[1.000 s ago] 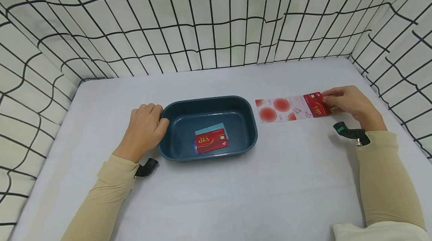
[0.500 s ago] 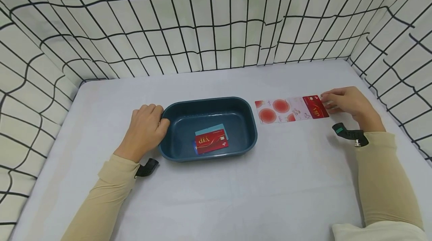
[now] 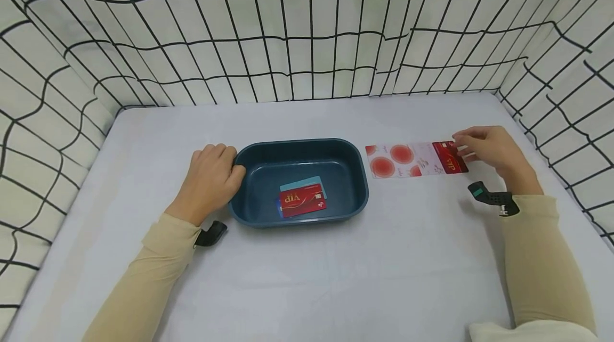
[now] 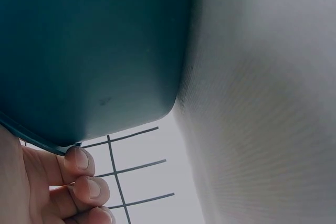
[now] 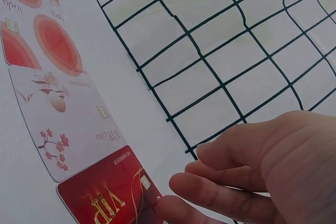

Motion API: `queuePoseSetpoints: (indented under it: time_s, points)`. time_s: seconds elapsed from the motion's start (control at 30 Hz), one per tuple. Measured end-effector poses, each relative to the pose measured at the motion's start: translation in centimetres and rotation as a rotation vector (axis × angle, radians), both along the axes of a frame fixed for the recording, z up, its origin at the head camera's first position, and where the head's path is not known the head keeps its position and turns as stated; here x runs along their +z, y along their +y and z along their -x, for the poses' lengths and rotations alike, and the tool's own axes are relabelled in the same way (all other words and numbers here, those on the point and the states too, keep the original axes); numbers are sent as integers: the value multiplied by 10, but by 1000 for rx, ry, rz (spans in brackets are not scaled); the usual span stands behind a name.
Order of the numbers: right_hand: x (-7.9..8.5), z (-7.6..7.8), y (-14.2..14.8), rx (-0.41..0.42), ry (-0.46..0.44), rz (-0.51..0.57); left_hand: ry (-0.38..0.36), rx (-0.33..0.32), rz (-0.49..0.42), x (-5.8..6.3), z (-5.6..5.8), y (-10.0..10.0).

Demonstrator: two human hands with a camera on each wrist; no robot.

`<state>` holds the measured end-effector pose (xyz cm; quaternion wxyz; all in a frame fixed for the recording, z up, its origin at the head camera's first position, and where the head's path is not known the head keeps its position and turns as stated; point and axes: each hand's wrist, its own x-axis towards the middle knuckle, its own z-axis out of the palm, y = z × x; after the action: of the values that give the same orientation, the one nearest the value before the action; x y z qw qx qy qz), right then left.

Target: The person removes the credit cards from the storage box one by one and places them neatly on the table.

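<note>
My left hand [image 3: 208, 182] grips the left end of a dark teal plastic tray [image 3: 268, 146], its fingers curled over the rim. Inside lie a red VIP card [image 3: 302, 201], a light blue card [image 3: 309, 180] partly beneath it, and a blue edge of another. Right of the tray, cards lie in a row: one with red circles [image 3: 401, 153], a pale blossom card [image 5: 52, 121] and a second red VIP card [image 3: 446, 158]. At that card's right edge is my right hand [image 3: 494, 150], fingers loosely bent, pinching nothing. Whether a fingertip touches the card, I cannot tell.
A white cloth [image 3: 307, 278] covers the table. Black wire grid panels [image 3: 312, 38] stand along its back and both sides, the right one [image 3: 566, 113] close beyond my right hand. A black wrist camera [image 3: 494, 195] sits at each wrist.
The red card at the row's right end has slid slightly left and straightened against the pale card. My right fingers have loosened from it. My left hand stays on the tray; the head view shifts slightly.
</note>
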<state>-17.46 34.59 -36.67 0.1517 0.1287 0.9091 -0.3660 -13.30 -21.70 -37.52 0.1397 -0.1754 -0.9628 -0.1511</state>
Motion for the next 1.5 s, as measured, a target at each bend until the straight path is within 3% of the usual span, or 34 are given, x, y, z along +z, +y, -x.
queuePoseSetpoints:
  time_s: [0.27, 0.6, 0.77, 1.13, 1.5]
  points:
    - [1, -4, -12, 42, 59, -36, -3, 0, 11, -1, 2, 0]
    - [10, -3, -48, 136, 144, -115, -3, 2, 9, -2, 2, -3]
    - [14, -7, -63, 164, 197, -114, 6, 1, 12, -2, 2, -4]
    - [16, -9, -95, 314, 277, -92, 13, 4, 12, -3, -1, -6]
    - [24, -19, -118, 373, 388, -119, -27, 7, 19, 1, 1, -3]
